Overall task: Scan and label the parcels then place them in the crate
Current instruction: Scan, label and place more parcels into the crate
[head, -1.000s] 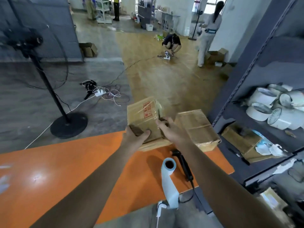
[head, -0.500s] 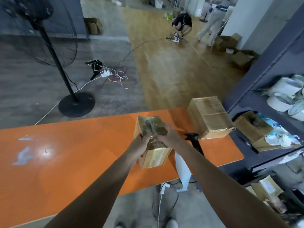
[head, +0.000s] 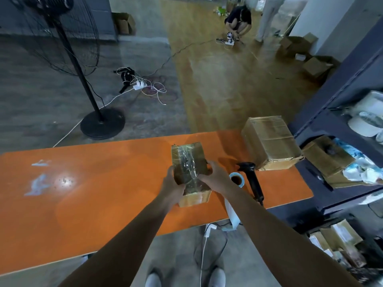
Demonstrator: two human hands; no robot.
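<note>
My left hand (head: 173, 187) and right hand (head: 216, 179) still grip the parcel (head: 187, 160), now pulled away from the box (head: 269, 139) beyond my right.

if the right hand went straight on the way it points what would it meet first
The small parcel: the right hand grips it, fingers pointing left across its top. Beyond it, probably the left hand, though depth is unclear.

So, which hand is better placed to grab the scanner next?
Probably the right hand: the scanner lies on the table just beside it, while the left hand holds the opposite side of the parcel and would have to cross over.
</note>
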